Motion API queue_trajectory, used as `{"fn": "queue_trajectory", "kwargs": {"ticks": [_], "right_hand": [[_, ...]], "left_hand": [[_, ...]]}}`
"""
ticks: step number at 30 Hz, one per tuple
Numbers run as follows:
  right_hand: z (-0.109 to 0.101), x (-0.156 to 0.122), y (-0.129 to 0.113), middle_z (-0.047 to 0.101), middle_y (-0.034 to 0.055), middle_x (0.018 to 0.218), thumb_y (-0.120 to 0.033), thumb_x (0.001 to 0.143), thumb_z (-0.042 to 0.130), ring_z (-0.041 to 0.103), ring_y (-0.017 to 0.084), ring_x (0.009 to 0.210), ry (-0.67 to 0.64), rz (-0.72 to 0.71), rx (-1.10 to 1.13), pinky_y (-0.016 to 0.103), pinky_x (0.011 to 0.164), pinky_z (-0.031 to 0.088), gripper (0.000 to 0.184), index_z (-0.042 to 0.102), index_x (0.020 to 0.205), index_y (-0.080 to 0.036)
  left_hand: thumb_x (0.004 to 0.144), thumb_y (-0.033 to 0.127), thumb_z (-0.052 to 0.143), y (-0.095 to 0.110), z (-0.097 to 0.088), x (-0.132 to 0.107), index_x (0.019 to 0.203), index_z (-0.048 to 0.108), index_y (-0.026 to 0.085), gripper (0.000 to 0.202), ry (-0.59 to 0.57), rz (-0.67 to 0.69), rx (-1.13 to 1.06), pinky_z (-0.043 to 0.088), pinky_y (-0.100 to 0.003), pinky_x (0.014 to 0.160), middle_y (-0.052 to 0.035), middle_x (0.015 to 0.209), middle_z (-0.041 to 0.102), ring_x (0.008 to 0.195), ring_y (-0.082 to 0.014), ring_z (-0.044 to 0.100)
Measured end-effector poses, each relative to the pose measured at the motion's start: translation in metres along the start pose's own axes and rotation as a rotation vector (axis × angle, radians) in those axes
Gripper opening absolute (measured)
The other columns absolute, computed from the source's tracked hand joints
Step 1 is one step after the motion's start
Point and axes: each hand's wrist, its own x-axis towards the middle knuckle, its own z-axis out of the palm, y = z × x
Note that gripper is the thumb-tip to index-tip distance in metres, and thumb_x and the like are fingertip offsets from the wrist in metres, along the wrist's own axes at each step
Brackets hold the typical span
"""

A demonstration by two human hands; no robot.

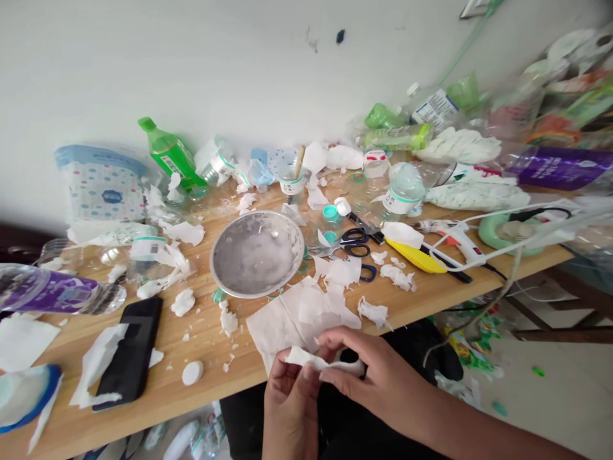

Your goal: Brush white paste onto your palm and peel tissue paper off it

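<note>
A narrow, folded strip of white tissue is pinched between my two hands just off the table's front edge. My left hand grips it near one end with thumb and fingers. My right hand has thumb and fingers closed on the other part, and the strip's far end shows beyond the right thumb. Behind my hands lies a flat white tissue sheet, with torn pieces on top. A metal bowl holding a whitish, cloudy mass stands beyond it.
Scissors, a yellow-handled cutter and a glue gun lie to the right. At left are a black phone, a white cap and a purple-labelled bottle. A green bottle leans near the wall, among tissue scraps.
</note>
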Motion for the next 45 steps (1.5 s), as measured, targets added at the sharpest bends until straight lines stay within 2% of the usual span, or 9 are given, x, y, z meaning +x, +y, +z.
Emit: {"fn": "queue_trajectory", "kwargs": {"ticks": [5, 10, 14, 19, 25, 30, 32, 38, 45], "right_hand": [[0.003, 0.0, 0.004, 0.071, -0.0009, 0.1, -0.014, 0.088, 0.063, 0.068, 0.013, 0.092, 0.058, -0.041, -0.058, 0.023, 0.086, 0.055, 0.022, 0.065, 0.107, -0.024], [0.007, -0.003, 0.007, 0.071, -0.0019, 0.099, -0.011, 0.088, 0.06, 0.068, 0.012, 0.091, 0.093, -0.093, -0.091, 0.02, 0.083, 0.055, 0.025, 0.063, 0.108, -0.025], [0.008, -0.004, 0.005, 0.07, -0.0007, 0.101, -0.007, 0.088, 0.055, 0.068, 0.013, 0.094, 0.139, -0.225, -0.18, 0.024, 0.084, 0.056, 0.032, 0.06, 0.114, -0.026], [0.006, -0.005, 0.004, 0.069, 0.0029, 0.102, -0.005, 0.092, 0.046, 0.066, 0.017, 0.094, 0.135, -0.379, -0.311, 0.031, 0.082, 0.057, 0.039, 0.056, 0.124, -0.026], [0.001, -0.007, 0.005, 0.068, 0.0053, 0.103, -0.004, 0.093, 0.045, 0.066, 0.019, 0.095, 0.094, -0.342, -0.354, 0.033, 0.082, 0.059, 0.034, 0.059, 0.118, -0.023], [-0.017, -0.012, -0.005, 0.063, 0.0058, 0.127, -0.01, 0.094, 0.051, 0.06, 0.016, 0.121, -0.01, -0.272, -0.243, 0.029, 0.103, 0.052, 0.04, 0.051, 0.13, -0.027], [-0.021, -0.012, -0.004, 0.062, 0.0047, 0.13, -0.014, 0.093, 0.059, 0.059, 0.016, 0.123, -0.022, -0.239, -0.201, 0.028, 0.105, 0.051, 0.042, 0.05, 0.132, -0.028], [-0.009, -0.004, 0.005, 0.068, -0.0021, 0.095, -0.016, 0.093, 0.064, 0.065, 0.012, 0.09, -0.024, -0.134, -0.092, 0.024, 0.082, 0.052, 0.009, 0.064, 0.097, -0.024], [-0.005, -0.005, 0.005, 0.063, -0.0013, 0.09, -0.004, 0.09, 0.06, 0.061, 0.012, 0.085, 0.023, -0.196, -0.19, 0.024, 0.076, 0.048, 0.018, 0.061, 0.091, -0.021]], "left_hand": [[0.056, 0.021, 0.095, -0.001, 0.001, 0.001, 0.08, 0.072, 0.019, 0.033, 0.025, 0.043, 0.021, 0.056, -0.017, 0.064, 0.001, 0.073, 0.076, 0.065, -0.0106, 0.069], [0.06, 0.02, 0.093, -0.005, -0.003, 0.003, 0.092, 0.068, 0.022, 0.041, 0.031, 0.049, 0.02, 0.056, -0.018, 0.065, 0.0, 0.077, 0.076, 0.068, -0.0117, 0.07], [0.065, 0.02, 0.091, -0.006, -0.003, 0.0, 0.118, 0.059, 0.024, 0.062, 0.004, 0.0, 0.031, 0.055, -0.018, 0.066, -0.0042, 0.084, 0.078, 0.069, -0.0113, 0.07], [0.063, 0.022, 0.092, -0.005, -0.002, -0.003, 0.118, 0.057, 0.024, 0.065, -0.023, -0.043, 0.057, 0.054, -0.02, 0.068, -0.0052, 0.087, 0.078, 0.071, -0.0121, 0.07], [0.062, 0.024, 0.093, -0.007, 0.002, -0.006, 0.111, 0.062, 0.025, 0.058, -0.056, -0.068, 0.059, 0.054, -0.021, 0.071, -0.002, 0.084, 0.077, 0.071, -0.0122, 0.069], [0.064, 0.021, 0.091, -0.006, 0.0, -0.002, 0.106, 0.065, 0.022, 0.049, -0.049, -0.034, 0.095, 0.053, -0.02, 0.069, -0.0033, 0.086, 0.077, 0.072, -0.0123, 0.068], [0.064, 0.021, 0.09, -0.007, -0.001, -0.001, 0.106, 0.065, 0.022, 0.049, -0.044, -0.021, 0.132, 0.052, -0.02, 0.069, -0.0024, 0.083, 0.076, 0.071, -0.0126, 0.068], [0.064, 0.025, 0.091, -0.012, -0.006, 0.0, 0.105, 0.064, 0.024, 0.049, -0.034, 0.014, 0.161, 0.052, -0.024, 0.075, 0.0004, 0.074, 0.074, 0.071, -0.0142, 0.069], [0.065, 0.026, 0.091, -0.016, -0.012, 0.004, 0.103, 0.063, 0.023, 0.047, -0.054, 0.037, 0.163, 0.051, -0.02, 0.068, 0.0005, 0.074, 0.075, 0.063, -0.0104, 0.066]]}}
